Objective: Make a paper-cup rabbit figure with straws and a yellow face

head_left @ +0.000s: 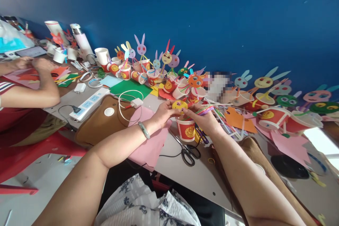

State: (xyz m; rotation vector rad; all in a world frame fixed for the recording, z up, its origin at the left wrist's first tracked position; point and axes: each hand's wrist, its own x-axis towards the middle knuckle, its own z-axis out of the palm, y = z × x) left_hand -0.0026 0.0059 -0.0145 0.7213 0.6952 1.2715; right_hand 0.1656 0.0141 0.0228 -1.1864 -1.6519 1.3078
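Both my hands meet over a red paper cup [185, 129] with a gold print, which stands upright on the table. Between their fingertips is a round yellow paper face [179, 106]. My left hand [166, 113], below a jade bangle [143, 130], pinches the face's left side. At its right edge, the fingers of my right hand [201, 116] are closed on the face too. Thin coloured sticks [206, 110] show beside the right hand; whether it grips them I cannot tell. Black-handled scissors [188, 154] lie in front of the cup, and purple-handled scissors [201, 135] lie to its right.
Paper-cup rabbits [141, 50] line the blue wall. Left are pink paper [148, 144], a brown cushion [92, 127], a white power strip [91, 104] and a charger with cable [136, 103]. A co-worker's hands [42, 64] handle coloured paper. A brown bag [249, 148] lies right.
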